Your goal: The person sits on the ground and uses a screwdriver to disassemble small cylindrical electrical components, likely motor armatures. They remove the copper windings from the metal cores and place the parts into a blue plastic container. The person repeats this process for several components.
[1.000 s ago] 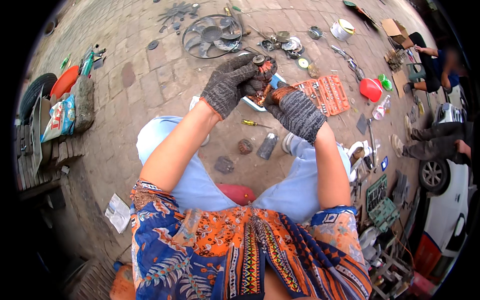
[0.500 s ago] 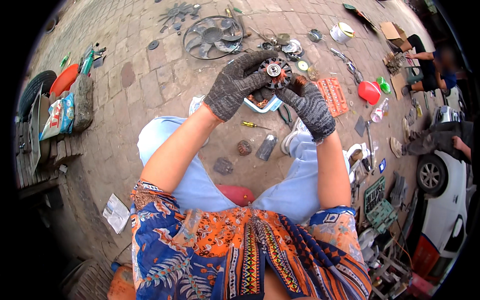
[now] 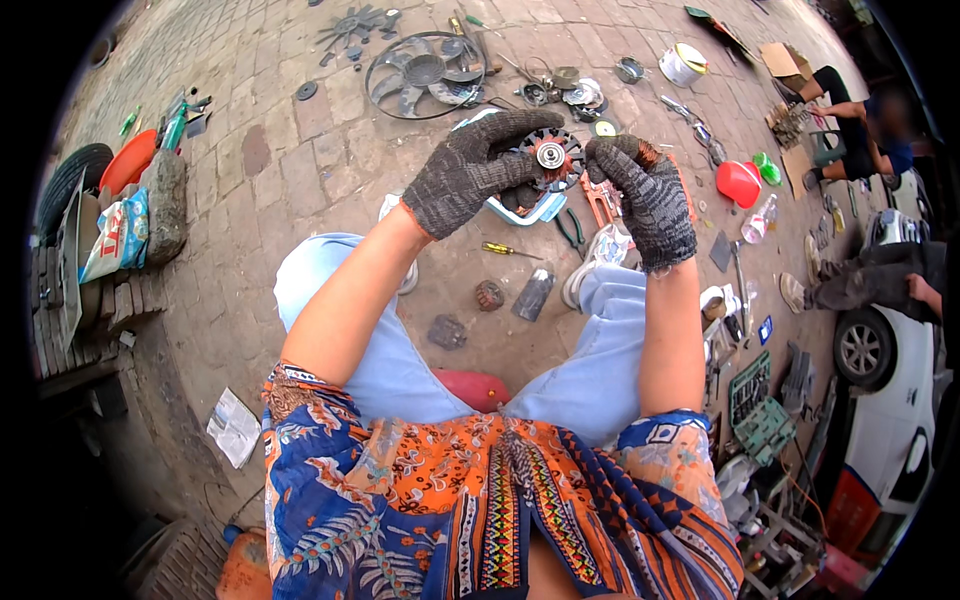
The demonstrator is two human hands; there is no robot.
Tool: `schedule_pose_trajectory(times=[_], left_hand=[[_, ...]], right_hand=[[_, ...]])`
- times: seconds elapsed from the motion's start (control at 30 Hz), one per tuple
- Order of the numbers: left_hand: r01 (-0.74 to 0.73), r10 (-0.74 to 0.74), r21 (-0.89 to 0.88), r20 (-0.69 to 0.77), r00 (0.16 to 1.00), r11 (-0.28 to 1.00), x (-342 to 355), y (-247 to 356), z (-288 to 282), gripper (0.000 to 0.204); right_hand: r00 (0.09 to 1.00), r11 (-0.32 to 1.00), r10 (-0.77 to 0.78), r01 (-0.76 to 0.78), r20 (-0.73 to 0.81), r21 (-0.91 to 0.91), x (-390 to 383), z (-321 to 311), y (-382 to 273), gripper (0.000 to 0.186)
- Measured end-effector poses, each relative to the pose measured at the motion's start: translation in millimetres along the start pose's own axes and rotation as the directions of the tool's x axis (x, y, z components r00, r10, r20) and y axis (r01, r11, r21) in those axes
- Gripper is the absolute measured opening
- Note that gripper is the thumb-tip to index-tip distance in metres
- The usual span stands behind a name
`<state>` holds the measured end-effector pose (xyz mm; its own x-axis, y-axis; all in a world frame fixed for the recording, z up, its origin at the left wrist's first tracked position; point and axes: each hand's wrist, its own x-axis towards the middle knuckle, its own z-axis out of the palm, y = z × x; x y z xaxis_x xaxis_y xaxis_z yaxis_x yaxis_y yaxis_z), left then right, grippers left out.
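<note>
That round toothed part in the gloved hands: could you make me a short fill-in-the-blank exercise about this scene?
1. Both hands, the left hand and the right hand, wear dark knitted ____.
2. The round toothed part is held between ____ hands.
3. The big fan wheel lies flat on the paved ____.
4. The screwdriver on the ground lies between the person's two ____.

Missing words: gloves; both; ground; feet

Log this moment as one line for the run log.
left hand: grips round finned metal part | right hand: fingertips on the part's right edge | part: raised above brick ground | below: screwdriver
</note>
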<state>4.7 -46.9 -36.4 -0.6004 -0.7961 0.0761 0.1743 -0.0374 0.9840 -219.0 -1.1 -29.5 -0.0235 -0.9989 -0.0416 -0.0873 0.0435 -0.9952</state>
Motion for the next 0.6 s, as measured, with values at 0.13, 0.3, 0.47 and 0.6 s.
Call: schedule_pose_trajectory(times=[0.13,0.3,0.47,0.6], left_hand=[[0.06,-0.065,0.062,0.086,0.994,0.996,-2.6,-1.5,5.7,0.045],[0.05,-0.061,0.11,0.098,0.993,0.993,-1.7,-1.3,3.1,0.045],[0.064,-0.081,0.136,0.124,0.989,0.989,-2.4,8.7,7.9,0.046],[-0.013,-0.016,0.17,0.168,0.986,0.985,0.6,6.0,6.3,0.046]], right_hand=[[0.998,0.999,-0.019,0.021,-0.053,0.049,-1.8,4.6,-2.3,0.021],[0.994,0.997,-0.067,0.064,-0.083,-0.045,-6.1,9.1,-9.2,0.02],[0.99,0.991,-0.054,0.069,-0.131,0.112,-9.8,7.9,-6.9,0.019],[0.98,0.987,-0.065,0.092,-0.188,0.135,-8.0,6.1,-1.5,0.019]])
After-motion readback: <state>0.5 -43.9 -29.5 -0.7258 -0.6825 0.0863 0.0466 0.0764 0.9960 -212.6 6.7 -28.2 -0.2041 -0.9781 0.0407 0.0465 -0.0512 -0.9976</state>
